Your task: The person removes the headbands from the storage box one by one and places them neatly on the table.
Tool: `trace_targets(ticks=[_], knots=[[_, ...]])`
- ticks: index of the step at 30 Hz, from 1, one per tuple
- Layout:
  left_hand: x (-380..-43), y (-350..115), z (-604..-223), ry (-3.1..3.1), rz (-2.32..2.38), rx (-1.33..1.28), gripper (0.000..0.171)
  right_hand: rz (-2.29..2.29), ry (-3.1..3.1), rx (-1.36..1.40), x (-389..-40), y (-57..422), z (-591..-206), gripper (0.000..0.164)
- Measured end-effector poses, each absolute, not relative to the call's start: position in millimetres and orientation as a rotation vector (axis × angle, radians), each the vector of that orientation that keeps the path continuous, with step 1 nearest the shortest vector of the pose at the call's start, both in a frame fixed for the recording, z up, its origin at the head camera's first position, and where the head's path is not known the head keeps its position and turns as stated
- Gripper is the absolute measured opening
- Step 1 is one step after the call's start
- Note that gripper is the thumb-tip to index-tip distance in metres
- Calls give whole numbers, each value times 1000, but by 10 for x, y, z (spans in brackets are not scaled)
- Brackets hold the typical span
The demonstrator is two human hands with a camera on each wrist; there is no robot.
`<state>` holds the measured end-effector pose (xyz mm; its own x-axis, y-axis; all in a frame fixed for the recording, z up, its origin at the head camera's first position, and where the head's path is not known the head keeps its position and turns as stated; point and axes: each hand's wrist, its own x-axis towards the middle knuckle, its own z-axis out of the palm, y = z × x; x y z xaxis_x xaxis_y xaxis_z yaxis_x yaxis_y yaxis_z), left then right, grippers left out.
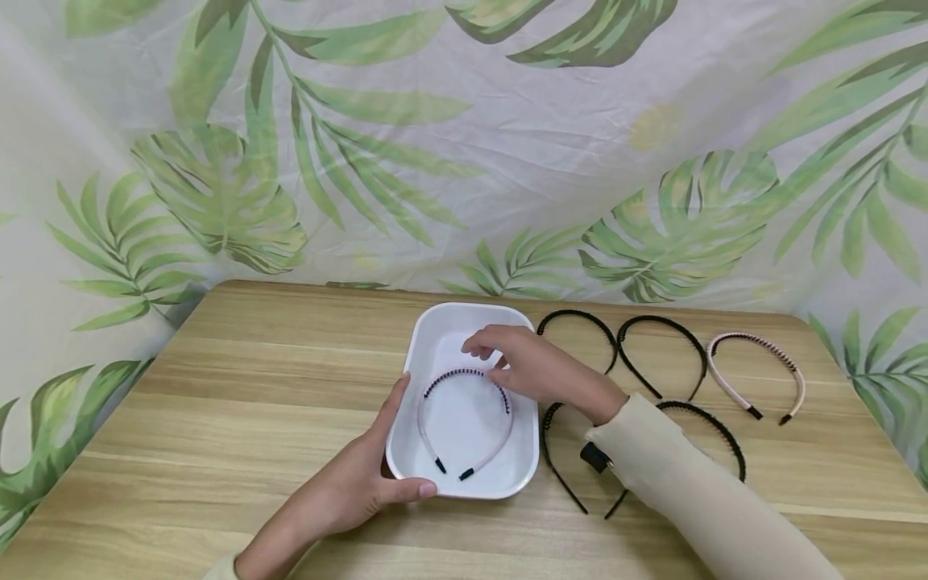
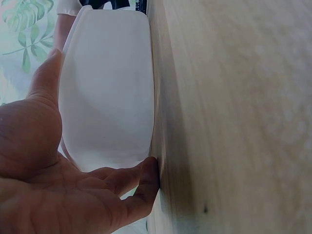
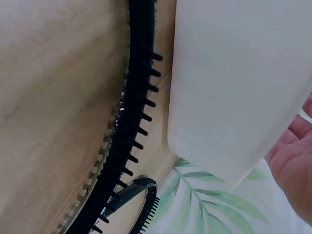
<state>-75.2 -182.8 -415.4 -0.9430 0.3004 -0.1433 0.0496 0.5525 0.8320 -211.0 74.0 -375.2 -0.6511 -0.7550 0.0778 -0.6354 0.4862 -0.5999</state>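
Note:
A white plastic tray (image 1: 467, 485) stands on the table, and a pale pink headband (image 1: 428, 439) with dark comb teeth lies inside it. My left hand (image 1: 358, 475) grips the tray at its left side, thumb over the near rim and fingers along the outer wall; the left wrist view shows the bent fingers (image 2: 146, 187) low against it. Over the tray's right side reaches my right hand (image 1: 532, 362), its fingers loosely bent and apart from the thumb. That thumb overlaps the headband's upper right arc in the head view, with nothing pinched.
Right of the tray lie several black headbands (image 1: 703, 346), two of them partly behind my right forearm, and a pink headband (image 1: 801, 383) farther right. One toothed black headband (image 3: 129, 122) runs close beside the tray. A leaf-print cloth (image 1: 406, 161) hangs behind the table (image 1: 254, 403).

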Motion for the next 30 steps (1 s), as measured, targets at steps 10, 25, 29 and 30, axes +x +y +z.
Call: trace_targets(ticks=[10, 25, 29, 30], knots=[[-746, -1830, -4152, 2513, 1352, 295, 128, -801, 2522, -1213, -2245, 661, -3805, 35], [-734, -1839, -4152, 2508, 1358, 307, 128, -673, 2497, -1180, -2343, 558, -3862, 39], [-738, -1837, -4154, 2496, 1370, 304, 128, -645, 2504, -1167, -2363, 541, -3880, 40], [-740, -1836, -4154, 2495, 1371, 303, 128, -643, 2502, -1164, -2367, 537, -3879, 40]])
